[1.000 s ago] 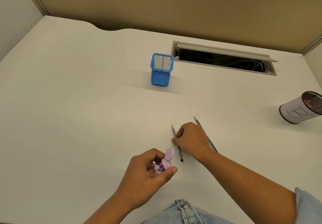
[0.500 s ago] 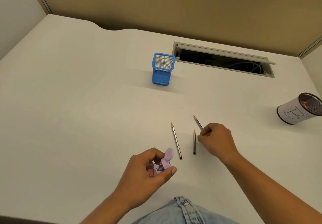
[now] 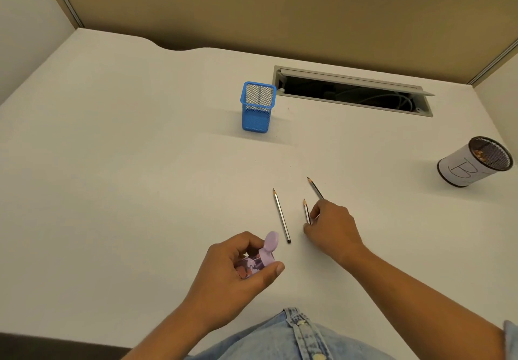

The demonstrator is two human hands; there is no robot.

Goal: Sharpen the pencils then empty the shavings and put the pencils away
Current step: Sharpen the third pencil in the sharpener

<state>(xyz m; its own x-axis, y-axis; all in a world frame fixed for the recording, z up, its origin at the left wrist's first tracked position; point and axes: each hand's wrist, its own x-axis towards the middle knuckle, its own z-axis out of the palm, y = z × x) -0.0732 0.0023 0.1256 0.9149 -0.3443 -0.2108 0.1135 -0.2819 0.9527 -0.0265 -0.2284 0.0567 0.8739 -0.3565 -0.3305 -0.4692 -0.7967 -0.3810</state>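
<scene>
Three sharpened pencils lie on the white desk (image 3: 140,191), tips pointing away from me: a long left pencil (image 3: 281,215), a short middle pencil (image 3: 306,209) and a right pencil (image 3: 315,188) whose near half is hidden under my right hand. My right hand (image 3: 333,226) rests on the desk with thumb and forefinger pinched on the near end of the middle pencil. My left hand (image 3: 235,272) holds a lilac sharpener (image 3: 263,256) just above the desk's near edge; its round lid stands open and shavings show in its clear body.
A blue mesh pencil holder (image 3: 256,110) stands upright at the back centre. A black mesh cup wrapped in white paper marked B (image 3: 473,163), with shavings inside, stands at the right. An open cable slot (image 3: 353,92) runs behind the holder. A beige partition bounds the desk.
My right hand went from the left pencil over to the right pencil, then slid back and nearer onto the middle pencil. The left hand with the sharpener has stayed put.
</scene>
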